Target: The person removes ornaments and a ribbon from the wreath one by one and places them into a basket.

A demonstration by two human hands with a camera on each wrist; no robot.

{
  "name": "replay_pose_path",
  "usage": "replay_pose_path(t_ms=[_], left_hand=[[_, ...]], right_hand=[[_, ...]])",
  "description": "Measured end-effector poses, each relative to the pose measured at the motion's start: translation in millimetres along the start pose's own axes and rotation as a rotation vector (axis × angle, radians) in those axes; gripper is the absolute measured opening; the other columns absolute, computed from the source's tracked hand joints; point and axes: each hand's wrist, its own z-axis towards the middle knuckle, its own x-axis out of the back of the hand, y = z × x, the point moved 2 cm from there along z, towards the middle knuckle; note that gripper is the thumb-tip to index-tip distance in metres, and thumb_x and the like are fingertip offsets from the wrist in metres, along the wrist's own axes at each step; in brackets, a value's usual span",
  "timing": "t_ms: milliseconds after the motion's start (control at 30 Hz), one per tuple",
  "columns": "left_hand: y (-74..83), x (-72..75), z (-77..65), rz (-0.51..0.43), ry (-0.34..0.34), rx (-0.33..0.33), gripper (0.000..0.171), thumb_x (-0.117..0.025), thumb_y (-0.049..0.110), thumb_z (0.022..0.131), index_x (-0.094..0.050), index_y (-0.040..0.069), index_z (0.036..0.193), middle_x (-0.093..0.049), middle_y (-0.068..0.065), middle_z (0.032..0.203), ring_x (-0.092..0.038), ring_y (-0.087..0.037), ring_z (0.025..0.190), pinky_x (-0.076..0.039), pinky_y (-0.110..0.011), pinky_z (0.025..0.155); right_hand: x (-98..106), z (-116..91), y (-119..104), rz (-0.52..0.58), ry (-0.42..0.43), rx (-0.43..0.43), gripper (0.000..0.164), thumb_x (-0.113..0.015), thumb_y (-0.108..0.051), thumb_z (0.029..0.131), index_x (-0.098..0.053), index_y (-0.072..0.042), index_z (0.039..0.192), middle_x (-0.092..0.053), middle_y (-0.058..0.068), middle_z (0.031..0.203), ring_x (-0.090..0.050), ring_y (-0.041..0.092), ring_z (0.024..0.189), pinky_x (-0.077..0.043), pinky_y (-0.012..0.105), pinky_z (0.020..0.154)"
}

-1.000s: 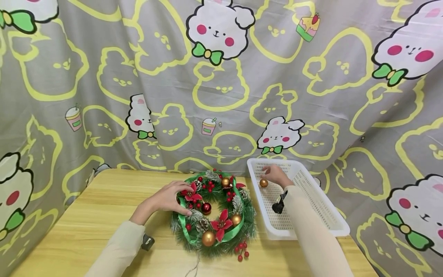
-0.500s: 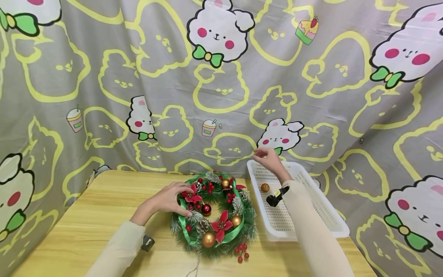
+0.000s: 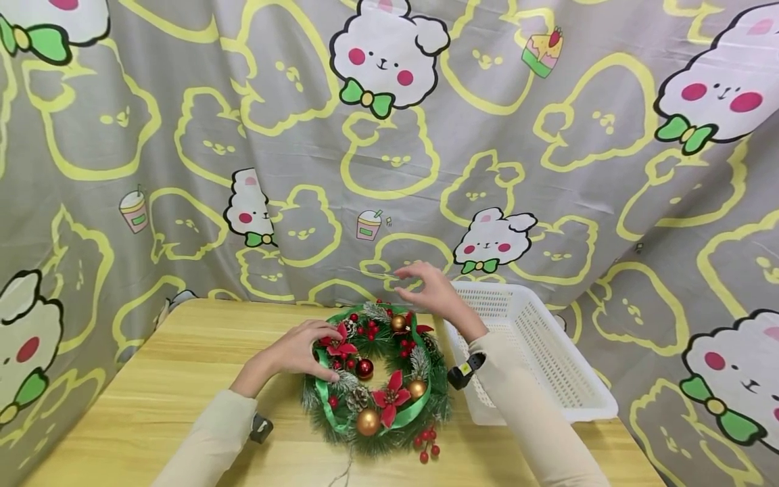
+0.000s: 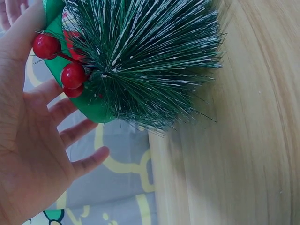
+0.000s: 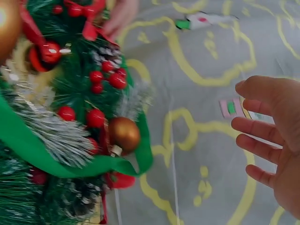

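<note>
A green pine wreath [image 3: 380, 443] lies on the wooden table, trimmed with green ribbon [image 3: 420, 406], red flowers [image 3: 391, 398], pinecones, red berries and gold balls [image 3: 368, 422]. My left hand [image 3: 298, 348] rests at its left side, fingers spread by the upper red flower and thumb near a frosted sprig. In the left wrist view, berries [image 4: 73, 76] and ribbon lie between that thumb and the long fingers. My right hand [image 3: 433, 292] hovers beyond the wreath's back right. Its thumb and fingers stand apart with nothing between them in the right wrist view.
A white perforated basket [image 3: 599, 402] stands right of the wreath, partly hidden by my right sleeve [image 3: 526, 399]. A red berry sprig [image 3: 426, 443] lies at the wreath's front right, and a thin string [image 3: 348, 467] trails forward. A patterned curtain [image 3: 316, 149] hangs behind the table.
My right hand has risen out of the basket and moved left towards the wreath. A gold ball seen in the basket earlier is now hidden behind my arm. My left hand has stayed put.
</note>
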Motion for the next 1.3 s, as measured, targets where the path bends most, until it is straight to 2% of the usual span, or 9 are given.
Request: replay_pose_path(t_ms=[167, 300, 400, 600, 767, 1033, 1300], left_hand=[[0.5, -0.8, 0.2, 0.001, 0.005, -0.013, 0.083, -0.086, 0.061, 0.071, -0.063, 0.019, 0.138, -0.043, -0.020, 0.157, -0.036, -0.045, 0.146, -0.035, -0.072, 0.110], [0.7, -1.4, 0.3, 0.003, 0.012, -0.021, 0.082, -0.087, 0.060, 0.070, -0.064, 0.019, 0.137, -0.044, -0.020, 0.156, -0.038, -0.045, 0.145, -0.036, -0.072, 0.110], [0.3, -2.3, 0.2, 0.002, 0.013, -0.017, 0.082, -0.087, 0.061, 0.070, -0.064, 0.020, 0.137, -0.044, -0.020, 0.156, -0.037, -0.045, 0.146, -0.035, -0.072, 0.110], [-1.3, -3.9, 0.9, 0.006, 0.014, -0.014, 0.082, -0.086, 0.061, 0.070, -0.063, 0.021, 0.138, -0.044, -0.018, 0.157, -0.036, -0.045, 0.146, -0.034, -0.073, 0.110], [-1.6, -4.0, 1.6, 0.013, 0.015, -0.022, 0.081, -0.087, 0.061, 0.071, -0.064, 0.020, 0.137, -0.046, -0.017, 0.156, -0.036, -0.044, 0.146, -0.034, -0.072, 0.110], [-0.4, -2.8, 1.1, 0.011, 0.014, -0.017, 0.082, -0.087, 0.061, 0.070, -0.064, 0.020, 0.137, -0.046, -0.018, 0.156, -0.036, -0.045, 0.147, -0.033, -0.073, 0.110], [1.6, -2.2, 0.1, 0.010, 0.011, -0.012, 0.082, -0.086, 0.060, 0.071, -0.064, 0.020, 0.138, -0.046, -0.017, 0.156, -0.036, -0.045, 0.147, -0.033, -0.073, 0.111]], right_hand=[[-17.0, -7.5, -14.7, -0.196, -0.039, 0.079, 0.031, -0.079, -0.025, 0.091, -0.075, -0.014, 0.120, -0.075, 0.006, 0.117, -0.064, 0.027, 0.108, -0.048, 0.052, 0.095], [-31.5, -16.9, -16.6, -0.301, -0.065, 0.088, 0.031, -0.078, -0.028, 0.091, -0.075, -0.017, 0.120, -0.074, 0.005, 0.119, -0.061, 0.028, 0.106, -0.047, 0.052, 0.092], [-40.9, -22.9, -14.8, -0.339, -0.076, 0.079, 0.030, -0.078, -0.029, 0.091, -0.076, -0.017, 0.119, -0.073, 0.005, 0.117, -0.060, 0.027, 0.106, -0.047, 0.053, 0.095], [-52.6, -29.4, -9.4, -0.360, -0.114, 0.055, 0.033, -0.079, -0.029, 0.091, -0.076, -0.013, 0.119, -0.073, 0.007, 0.117, -0.060, 0.029, 0.108, -0.046, 0.053, 0.096], [-56.8, -31.8, -6.1, -0.385, -0.149, 0.057, 0.033, -0.079, -0.030, 0.090, -0.076, -0.014, 0.119, -0.073, 0.006, 0.116, -0.060, 0.028, 0.111, -0.046, 0.051, 0.095], [-57.1, -32.5, -2.1, -0.412, -0.180, 0.082, 0.031, -0.080, -0.030, 0.089, -0.077, -0.015, 0.117, -0.073, 0.006, 0.115, -0.060, 0.027, 0.108, -0.047, 0.050, 0.095], [-53.6, -30.1, 4.8, -0.385, -0.202, 0.096, 0.029, -0.083, -0.025, 0.086, -0.078, -0.015, 0.113, -0.074, 0.004, 0.111, -0.060, 0.027, 0.105, -0.045, 0.049, 0.090]])
